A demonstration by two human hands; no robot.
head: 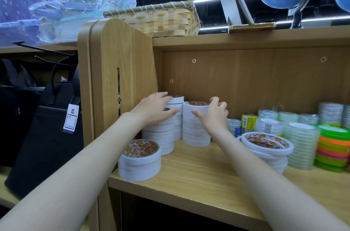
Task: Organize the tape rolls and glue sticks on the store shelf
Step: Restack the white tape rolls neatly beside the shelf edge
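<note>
Nearest the shelf's (198, 177) front edge, a short stack of white tape rolls (139, 160) sits at the left and a leaning stack (269, 150) at the right. Farther in, the left hand (154, 110) cups a tall white stack (161, 132) with curled fingers, while the right hand (213, 114) grips the top of the neighbouring stack (195, 128). Clear rolls (300, 147) and neon rolls (332, 150) stand at the right, toward the back.
</note>
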